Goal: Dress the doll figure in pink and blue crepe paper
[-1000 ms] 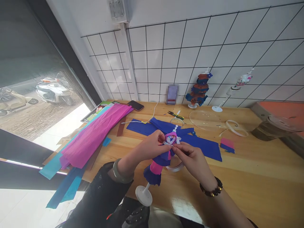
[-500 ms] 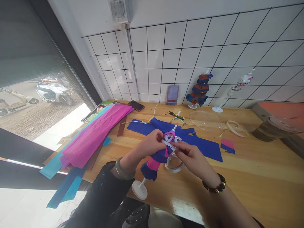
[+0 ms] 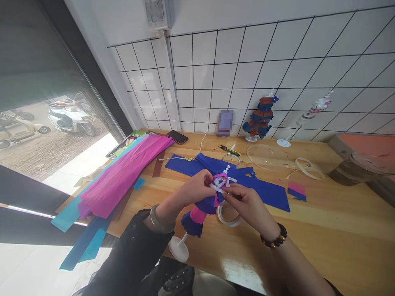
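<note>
White wall tiles (image 3: 203,78) rose behind a wooden tabletop (image 3: 333,242) where strips of blue paper (image 3: 273,195) lay. Near its front edge a paper-dressed stand (image 3: 198,216) leaned at a tilt, round base (image 3: 179,249) nearest the body, white tip (image 3: 227,168) pointing away; whether it rested on the wood or was held up, I couldn't tell. At its upper part, the left hand (image 3: 197,188) had its fingers pinched together on one end of a white strip (image 3: 217,188), and the right hand (image 3: 250,207) had its fingers nearly closed on the other. A roll of white tape (image 3: 231,224) lay just below the right hand. Good handling, I judged, called for keeping the strip taut and flat between both pinches, pressing lightly because the paper looked easily creased, and steadying the tilted stand against turning.
</note>
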`<state>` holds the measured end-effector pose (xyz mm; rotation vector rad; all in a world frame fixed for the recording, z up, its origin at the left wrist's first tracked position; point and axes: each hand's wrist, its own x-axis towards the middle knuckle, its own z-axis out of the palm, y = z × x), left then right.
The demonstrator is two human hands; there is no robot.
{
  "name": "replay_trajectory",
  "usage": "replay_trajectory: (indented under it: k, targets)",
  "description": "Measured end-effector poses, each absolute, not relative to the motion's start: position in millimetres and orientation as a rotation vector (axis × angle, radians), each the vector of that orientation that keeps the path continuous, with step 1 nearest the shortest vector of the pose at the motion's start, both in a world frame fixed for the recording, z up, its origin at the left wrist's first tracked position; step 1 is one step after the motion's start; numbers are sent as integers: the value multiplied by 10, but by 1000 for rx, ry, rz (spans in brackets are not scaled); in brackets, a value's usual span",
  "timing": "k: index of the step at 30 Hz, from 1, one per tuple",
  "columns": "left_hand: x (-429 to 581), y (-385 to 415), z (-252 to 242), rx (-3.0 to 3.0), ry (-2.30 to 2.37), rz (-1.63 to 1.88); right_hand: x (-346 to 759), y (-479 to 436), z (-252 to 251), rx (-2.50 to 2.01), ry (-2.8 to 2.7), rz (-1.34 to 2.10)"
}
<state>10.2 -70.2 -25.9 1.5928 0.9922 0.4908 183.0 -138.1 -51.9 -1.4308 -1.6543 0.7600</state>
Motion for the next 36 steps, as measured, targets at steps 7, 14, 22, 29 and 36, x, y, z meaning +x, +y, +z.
replay_trajectory:
  k: [7,14,22,29,36]
  targets:
    - [106,-707,-262,1622,999,504,1811,-1385,-491,-1440,-1636,775]
    - [130,-728,-353,1697,1023,650,1815,-1384,-471,-1435,-1633,862]
    - [123,-741,-350,1711,1048,725,1803,-1419,-455,-1497,-1608,936]
    - [90,-743,-329,1723,1027,662,1782,-1452,-455,-1476,-1580,1004]
    - [73,-721,-348,1778,1058,635,1770,-1472,-470,-1458,-1579,1032]
